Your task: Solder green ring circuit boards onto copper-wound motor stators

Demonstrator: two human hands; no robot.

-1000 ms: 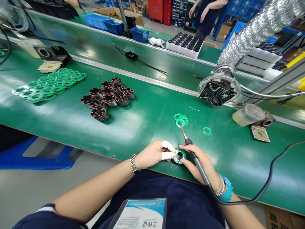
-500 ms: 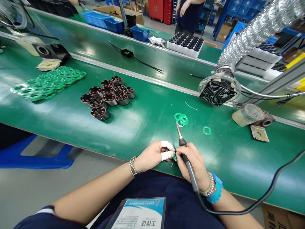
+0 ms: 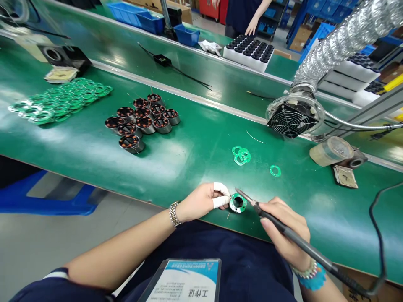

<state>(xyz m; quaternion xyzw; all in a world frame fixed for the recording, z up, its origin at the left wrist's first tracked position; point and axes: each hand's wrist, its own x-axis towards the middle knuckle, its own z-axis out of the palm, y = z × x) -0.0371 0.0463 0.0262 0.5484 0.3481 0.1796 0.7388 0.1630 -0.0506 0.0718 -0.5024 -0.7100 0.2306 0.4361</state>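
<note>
Green-faced ring piece [image 3: 233, 205] pinched at the table's near edge, soldering iron [image 3: 291, 235] alongside

The ring piece rests on the table [image 3: 189, 167] close to the body, its flat green face turned up around a dark round hole. It looks light enough for fingertips and stiff all round; the thin face and its small solder points are probably the fragile part, while the body below, mostly hidden, seems sturdier. The outer rim looks the best place to take hold, away from the iron's tip, which may well be hot.

The left hand [image 3: 200, 204] does just that: thumb and forefinger, wrapped in matt white covers [image 3: 220, 203], pinch the left edge. Whether they also catch a fine wire is too small to tell. The right hand [image 3: 295, 220] grasps the iron's smooth dark handle much like a pen, with the bare metal tip at the ring's far rim; touching or just short of it, I cannot tell.

Thin green rings [image 3: 243, 161], flat and overlapping, lie beyond the hands, and a single loose ring [image 3: 275, 170] sits to their right. Off to the left stand short round metal cores [image 3: 145, 124], grey-walled, with coppery windings inside; they look heavier than the flat rings. The tabletop is glossy and probably slippery, so small parts could slide.
</note>
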